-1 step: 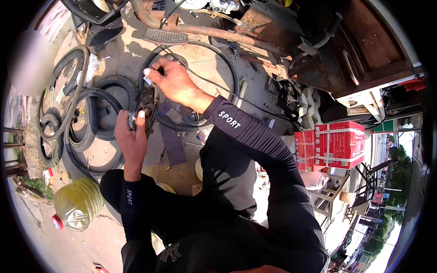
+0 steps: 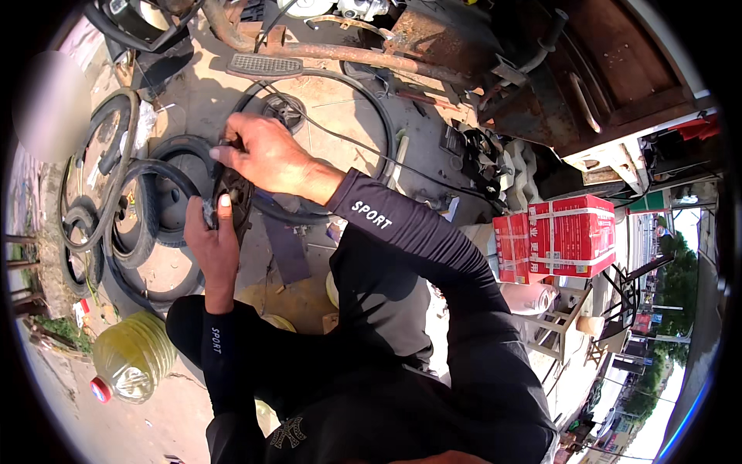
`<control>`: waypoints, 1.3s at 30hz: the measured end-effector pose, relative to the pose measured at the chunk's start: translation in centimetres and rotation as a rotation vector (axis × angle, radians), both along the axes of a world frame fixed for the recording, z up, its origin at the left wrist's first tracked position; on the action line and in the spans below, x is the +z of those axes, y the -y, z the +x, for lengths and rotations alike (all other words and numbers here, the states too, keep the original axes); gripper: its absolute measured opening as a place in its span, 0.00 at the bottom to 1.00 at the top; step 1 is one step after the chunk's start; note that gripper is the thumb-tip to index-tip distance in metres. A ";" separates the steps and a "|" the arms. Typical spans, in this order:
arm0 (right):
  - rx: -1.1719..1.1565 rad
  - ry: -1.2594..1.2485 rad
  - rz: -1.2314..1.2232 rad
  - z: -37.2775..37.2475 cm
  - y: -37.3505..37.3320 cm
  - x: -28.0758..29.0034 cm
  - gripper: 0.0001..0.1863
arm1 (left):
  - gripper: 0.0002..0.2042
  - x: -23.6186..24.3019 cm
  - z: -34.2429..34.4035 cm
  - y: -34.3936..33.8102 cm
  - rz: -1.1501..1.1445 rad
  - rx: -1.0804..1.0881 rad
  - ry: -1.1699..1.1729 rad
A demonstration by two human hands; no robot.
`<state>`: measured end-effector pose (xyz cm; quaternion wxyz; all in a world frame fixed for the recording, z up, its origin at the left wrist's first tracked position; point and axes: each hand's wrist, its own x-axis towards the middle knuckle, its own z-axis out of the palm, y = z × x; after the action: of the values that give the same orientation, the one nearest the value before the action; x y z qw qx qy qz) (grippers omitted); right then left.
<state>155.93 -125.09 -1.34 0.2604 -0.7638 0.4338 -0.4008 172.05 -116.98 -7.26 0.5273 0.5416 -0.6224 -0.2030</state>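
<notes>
My left hand (image 2: 213,251) is closed around the near end of a dark, lumpy part (image 2: 234,188), its thumb pointing up along it. The part's kind cannot be made out. Just above, my right hand (image 2: 270,153) is bent over the far end of that part, thumb and fingers pinched together. What those fingers grip is hidden. Behind both hands a large black hoop of tyre or tube (image 2: 386,116) lies on the ground, with a small dark wheel-like part (image 2: 284,113) inside it.
Several tyres (image 2: 139,240) and tubes lie at the left. A yellowish plastic jug (image 2: 135,352) stands near my left knee. A rusty frame with a pedal (image 2: 265,65) crosses the far side. Red strapped boxes (image 2: 570,236) and a wooden stool (image 2: 558,332) are at the right.
My right hand has come down and left, closer to my left hand. The small pale piece at its fingertips no longer shows. The whole view has shifted slightly.
</notes>
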 end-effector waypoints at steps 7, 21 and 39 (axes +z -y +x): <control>-0.235 0.131 0.374 -4.8 1.8 -2.3 0.18 | 0.15 1.6 -2.1 0.4 -0.065 -0.096 0.105; -0.234 0.118 0.375 -6.2 3.4 -2.2 0.20 | 0.13 0.8 -4.0 0.9 -0.022 -0.034 -0.001; -0.430 0.290 0.394 -1.5 4.4 -3.7 0.18 | 0.20 -0.1 -2.1 0.6 0.063 0.090 -0.089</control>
<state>154.42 -129.45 -5.08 0.3716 -0.5246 0.6128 -0.4596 169.95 -117.58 -7.33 0.5457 0.5757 -0.5668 -0.2223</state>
